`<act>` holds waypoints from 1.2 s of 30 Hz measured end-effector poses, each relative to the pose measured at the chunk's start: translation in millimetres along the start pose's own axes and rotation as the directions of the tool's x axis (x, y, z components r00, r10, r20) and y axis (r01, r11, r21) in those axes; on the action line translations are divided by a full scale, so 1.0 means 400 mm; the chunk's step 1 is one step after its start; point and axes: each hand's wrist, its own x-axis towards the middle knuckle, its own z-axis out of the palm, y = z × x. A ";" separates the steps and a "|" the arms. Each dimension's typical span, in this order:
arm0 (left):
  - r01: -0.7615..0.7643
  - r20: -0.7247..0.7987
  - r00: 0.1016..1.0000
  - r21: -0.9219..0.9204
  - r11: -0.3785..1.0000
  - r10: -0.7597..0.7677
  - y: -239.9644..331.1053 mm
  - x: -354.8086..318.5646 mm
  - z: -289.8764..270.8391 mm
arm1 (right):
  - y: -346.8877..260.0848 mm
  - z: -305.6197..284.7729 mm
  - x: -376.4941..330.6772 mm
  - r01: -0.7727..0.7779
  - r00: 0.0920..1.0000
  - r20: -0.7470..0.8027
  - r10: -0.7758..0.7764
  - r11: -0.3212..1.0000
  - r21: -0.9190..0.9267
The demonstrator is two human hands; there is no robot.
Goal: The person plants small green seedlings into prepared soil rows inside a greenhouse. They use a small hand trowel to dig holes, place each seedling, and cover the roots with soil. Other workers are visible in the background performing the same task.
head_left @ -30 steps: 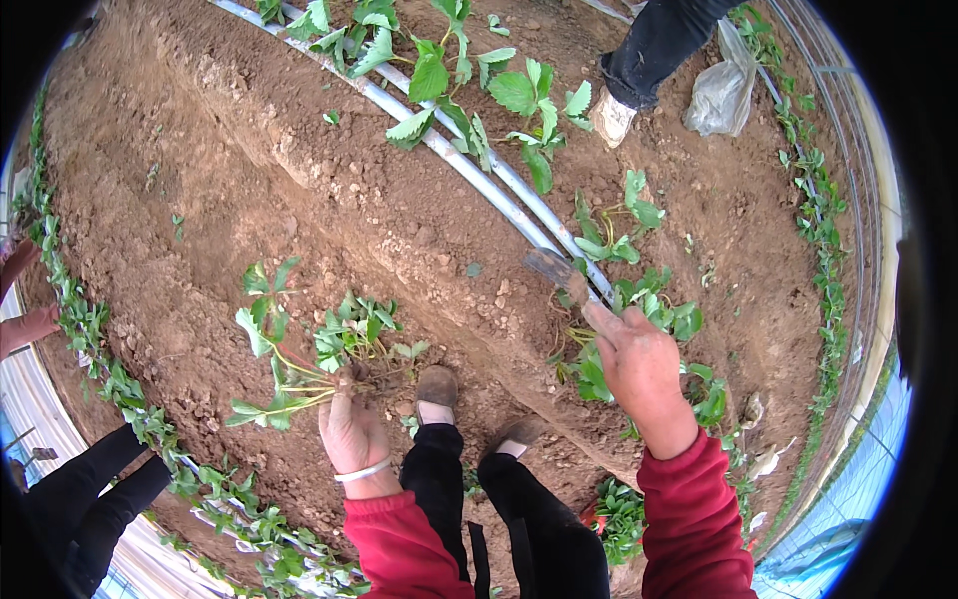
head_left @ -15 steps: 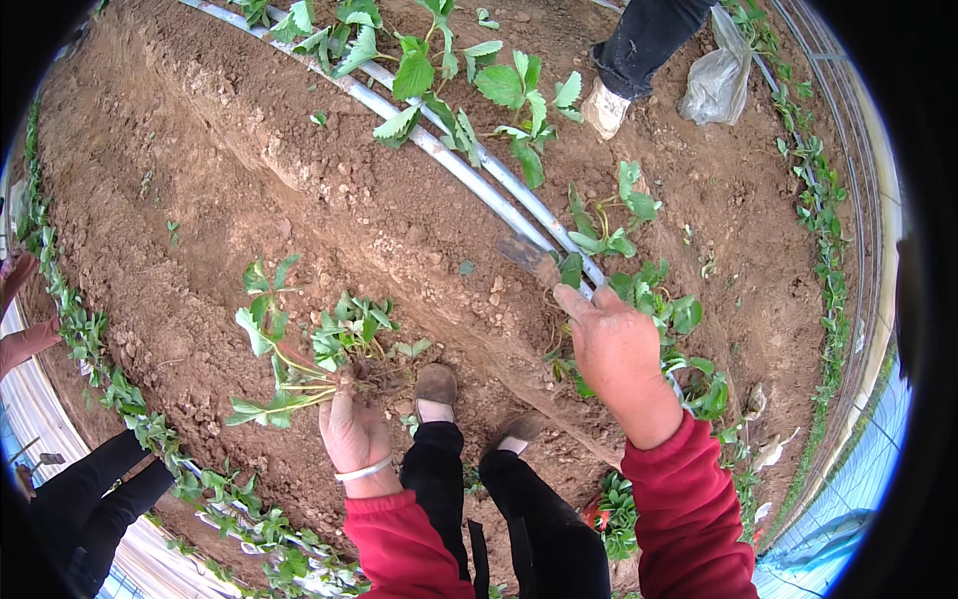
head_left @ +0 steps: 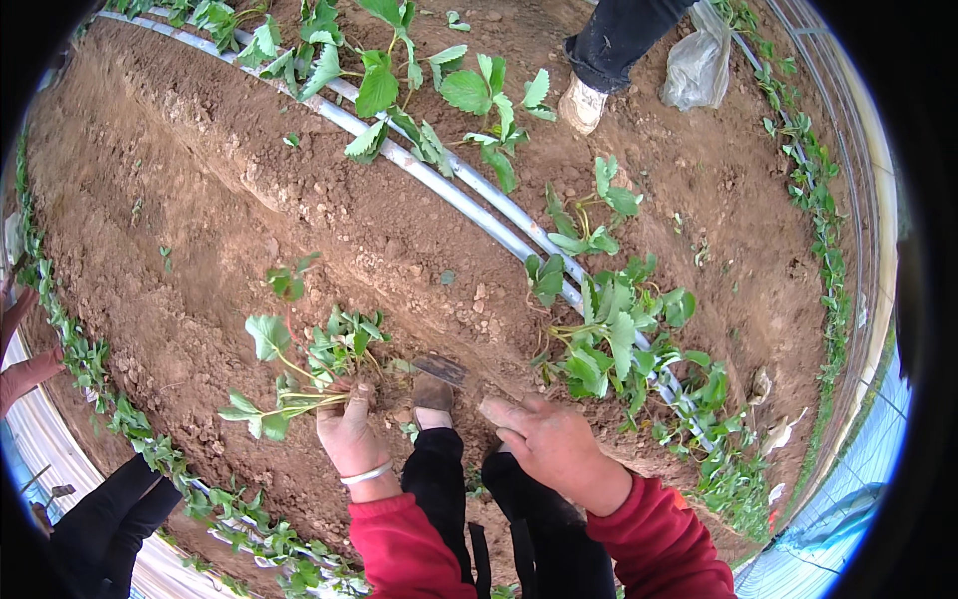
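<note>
A strawberry seedling point(head_left: 291, 399) with long stems and green leaves is pinched in my left hand point(head_left: 354, 437), its leafy end pointing left. My right hand point(head_left: 547, 444) is closed round a small trowel; its flat dark blade point(head_left: 439, 370) points left, over the toe of my shoe point(head_left: 432, 394). The trowel's handle is hidden in my fingers. Just beyond my left hand, a bunch of strawberry plants point(head_left: 344, 339) is seen against the soil. Strawberry plants point(head_left: 604, 344) stand on the ridge, up and right of my right hand.
Two pale drip hoses point(head_left: 439, 180) run along the soil ridge point(head_left: 329, 200) among planted strawberries. A person's white shoe point(head_left: 582, 105) and a clear plastic bag point(head_left: 697, 65) are at the far right. Another person's dark trousers point(head_left: 115, 524) show at lower left, beside another plant row point(head_left: 210, 499).
My right hand has moved with the trowel from the drip hoses down and left, close to my left hand. My left hand still holds the seedling. The view has shifted slightly.
</note>
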 end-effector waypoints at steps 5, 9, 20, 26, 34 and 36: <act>-0.006 0.018 1.000 0.096 0.995 0.005 0.007 -0.005 0.016 | 0.024 0.011 0.005 -0.039 0.998 -0.047 0.039 0.999 0.019; -0.044 -0.017 0.999 0.101 0.994 0.046 0.012 -0.013 0.040 | 0.030 -0.008 0.010 -0.066 0.996 -0.056 0.067 0.997 0.031; -0.057 0.043 0.997 -0.039 0.998 0.059 0.001 0.004 -0.002 | 0.059 0.014 0.005 -0.036 0.997 -0.064 0.038 0.999 0.020; -0.038 -0.009 0.999 -0.035 0.999 0.037 -0.010 0.015 -0.031 | 0.076 -0.011 0.024 0.084 0.996 -0.032 -0.084 0.996 -0.007; -0.075 0.008 0.997 -0.176 0.981 0.078 0.019 -0.008 0.023 | 0.081 -0.029 0.036 0.064 0.972 -0.234 0.029 0.922 0.381; -0.072 -0.003 0.997 -0.185 0.980 0.073 0.028 -0.010 0.037 | 0.030 -0.063 0.068 0.127 0.960 -0.276 0.038 0.821 0.557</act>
